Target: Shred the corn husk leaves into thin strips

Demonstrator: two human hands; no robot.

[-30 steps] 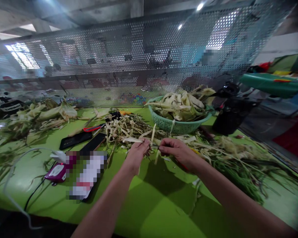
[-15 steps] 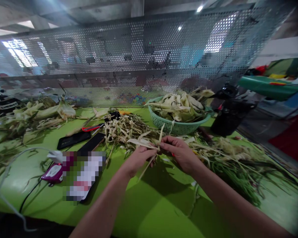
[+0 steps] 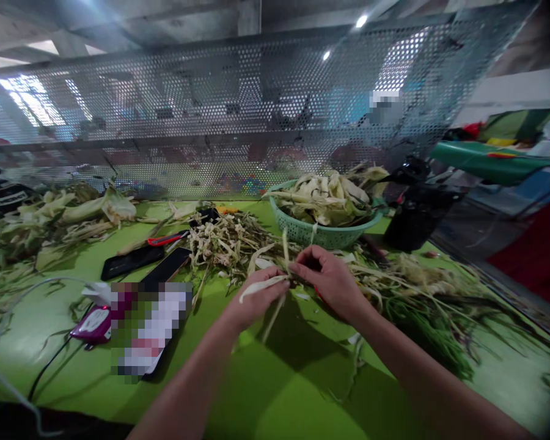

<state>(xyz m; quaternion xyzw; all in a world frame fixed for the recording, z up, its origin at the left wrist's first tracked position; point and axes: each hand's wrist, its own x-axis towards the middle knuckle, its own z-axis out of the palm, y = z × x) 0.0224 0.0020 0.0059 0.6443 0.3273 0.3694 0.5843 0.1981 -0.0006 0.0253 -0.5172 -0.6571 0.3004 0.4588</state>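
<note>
Pale dried corn husk strips (image 3: 262, 286) cross between my two hands over the green table. My left hand (image 3: 252, 300) is closed, pinching the strips, with one strip lying over the back of its fingers. My right hand (image 3: 330, 280) pinches the same strips from the other side, thumb and forefinger together at the crossing. One strip sticks up from between the fingers, and another hangs below. The exact crossing is partly hidden by the fingertips. Just beyond my hands lies a heap of small knotted husk pieces (image 3: 227, 241).
A green plastic basket (image 3: 302, 234) heaped with husks stands behind my hands. To the left are a red utility knife (image 3: 167, 239), two dark phones (image 3: 131, 263), and a purple charger (image 3: 94, 324) with cables. Green strands (image 3: 424, 333) lie at right. A perforated metal screen (image 3: 201, 116) closes the back.
A pale strip that pointed left above my left hand now lies bent down across its fingers. My right hand stays pinched at the crossing. The view has shifted slightly.
</note>
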